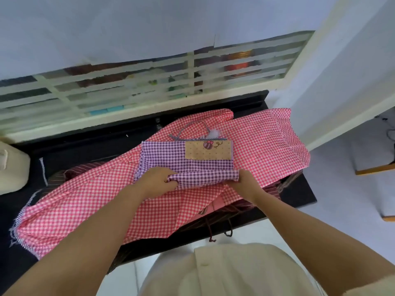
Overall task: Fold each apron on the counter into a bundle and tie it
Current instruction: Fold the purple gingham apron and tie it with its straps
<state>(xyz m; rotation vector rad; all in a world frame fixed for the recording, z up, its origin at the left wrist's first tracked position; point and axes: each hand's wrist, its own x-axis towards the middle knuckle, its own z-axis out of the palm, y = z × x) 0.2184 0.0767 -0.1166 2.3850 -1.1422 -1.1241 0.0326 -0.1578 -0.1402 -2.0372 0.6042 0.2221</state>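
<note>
Counter of black polished stone [85, 146] carries everything, and a red-and-white checked cotton apron [96, 199] is spread across most of it, its near-right corner hanging over the front edge. Under that red apron lies a dark maroon striped apron [74, 171], showing past its left edge and below its near-right corner. On the middle of the red apron rests a purple-and-white checked cotton apron [181, 157], folded into a rectangle with its near edge rolled up. The left hand [158, 178] grips the left end of that roll with curled fingers; the right hand [248, 180] pinches the right end. Left of the red apron, well apart, sits a cream rounded object [12, 167]. A beige dotted patch with a stitched bee [208, 152] marks the purple apron's far-right corner.
</note>
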